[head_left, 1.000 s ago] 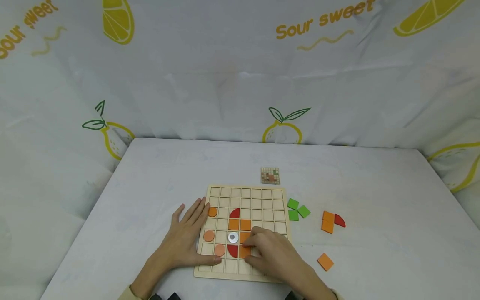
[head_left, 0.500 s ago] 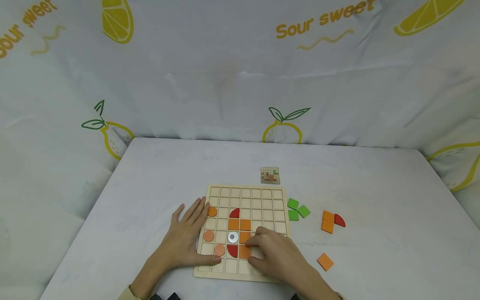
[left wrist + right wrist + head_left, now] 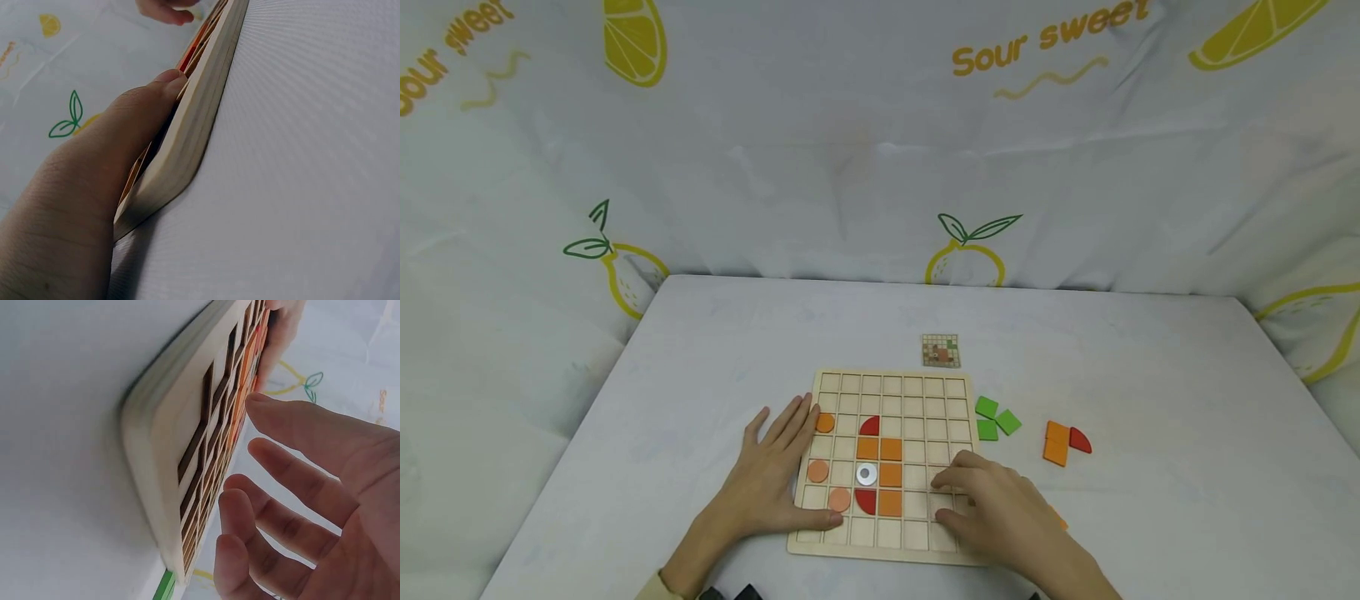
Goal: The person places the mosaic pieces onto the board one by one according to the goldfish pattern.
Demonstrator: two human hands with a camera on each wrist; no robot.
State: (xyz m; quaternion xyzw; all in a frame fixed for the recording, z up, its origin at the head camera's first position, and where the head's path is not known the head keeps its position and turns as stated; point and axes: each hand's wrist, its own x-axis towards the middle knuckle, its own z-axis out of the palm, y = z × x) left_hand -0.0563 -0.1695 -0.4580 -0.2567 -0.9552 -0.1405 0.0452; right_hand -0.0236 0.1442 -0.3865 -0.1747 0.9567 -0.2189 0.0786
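Observation:
A wooden grid board (image 3: 917,408) lies on the white table. My left hand (image 3: 767,483) rests on its left edge, fingers straight and thumb along the near left corner. My right hand (image 3: 1000,512) hovers over the board's right part, fingers loosely bent and nothing between them in the right wrist view. Orange square tiles (image 3: 891,503) fill several cells left of it. Beside them sit a white disc (image 3: 867,474) with a grey centre, red quarter-round tiles (image 3: 866,502), two salmon discs (image 3: 839,500) and an orange disc (image 3: 824,423).
Three green squares (image 3: 987,430) lie by the board's right edge. Farther right are two loose orange squares (image 3: 1056,452) touching a red quarter-round piece (image 3: 1080,440). My right hand mostly covers another orange square (image 3: 1060,518). A small printed grid card (image 3: 941,351) lies behind the board.
My right hand has lifted off the lower orange square tile and moved right across the board, leaving that tile in its cell. The left hand has stayed put.

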